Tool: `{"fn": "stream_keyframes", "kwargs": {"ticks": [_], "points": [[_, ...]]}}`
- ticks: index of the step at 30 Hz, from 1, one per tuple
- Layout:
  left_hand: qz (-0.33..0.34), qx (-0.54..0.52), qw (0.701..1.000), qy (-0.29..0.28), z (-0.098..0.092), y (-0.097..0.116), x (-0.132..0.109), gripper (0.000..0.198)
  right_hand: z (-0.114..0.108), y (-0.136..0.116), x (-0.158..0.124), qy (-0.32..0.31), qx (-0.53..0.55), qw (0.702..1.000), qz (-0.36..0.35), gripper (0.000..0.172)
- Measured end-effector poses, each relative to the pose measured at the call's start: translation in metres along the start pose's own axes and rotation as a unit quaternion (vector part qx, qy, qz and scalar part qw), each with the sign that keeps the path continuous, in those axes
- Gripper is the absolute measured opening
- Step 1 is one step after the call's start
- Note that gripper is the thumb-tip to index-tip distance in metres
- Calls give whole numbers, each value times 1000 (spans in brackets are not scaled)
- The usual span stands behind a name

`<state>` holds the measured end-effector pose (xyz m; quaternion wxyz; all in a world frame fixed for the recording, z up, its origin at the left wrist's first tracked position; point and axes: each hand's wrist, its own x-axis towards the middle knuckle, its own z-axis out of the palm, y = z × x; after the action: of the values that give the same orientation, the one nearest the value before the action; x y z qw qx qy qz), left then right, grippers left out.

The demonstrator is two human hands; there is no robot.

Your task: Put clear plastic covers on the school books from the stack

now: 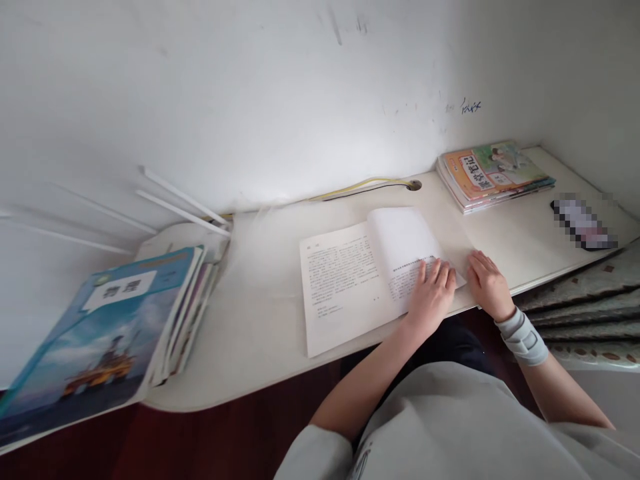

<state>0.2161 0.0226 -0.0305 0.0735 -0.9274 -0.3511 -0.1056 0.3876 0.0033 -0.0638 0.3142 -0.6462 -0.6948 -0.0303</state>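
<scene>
An open book [343,277] lies on the white desk in front of me, its left page printed with dense text. The right-hand page curves up near the spine, blank at the top and printed lower down. My left hand [433,293] rests flat on this page's lower part, fingers out and covering some of the print. Beside the book's right edge, my right hand [487,283] lies palm down with extended fingers, at the desk's front edge. A grey wrist brace [524,339] wraps my right wrist.
At the left stands a stack of books topped by a blue textbook [107,340]. Several workbooks [495,173] are piled at the back right, near a phone [583,223]. A cable [370,181] runs along the wall into a desk hole. Patterned fabric [595,307] hangs at the right.
</scene>
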Motion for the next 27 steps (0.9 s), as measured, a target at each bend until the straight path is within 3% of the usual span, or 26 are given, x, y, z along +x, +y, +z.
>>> {"fn": "stream_keyframes", "kwargs": {"ticks": [12, 17, 27], "points": [[21, 1, 1000, -5, -4, 5, -7, 37, 0, -1, 1, -6, -24, 1000, -17, 36], [-10, 13, 1000, -17, -6, -1, -12, 36, 2, 3, 0, 1, -4, 1000, -4, 34], [17, 7, 1000, -24, -5, 9, 6, 36, 2, 2, 0, 13, 26, 1000, 4, 35]]}}
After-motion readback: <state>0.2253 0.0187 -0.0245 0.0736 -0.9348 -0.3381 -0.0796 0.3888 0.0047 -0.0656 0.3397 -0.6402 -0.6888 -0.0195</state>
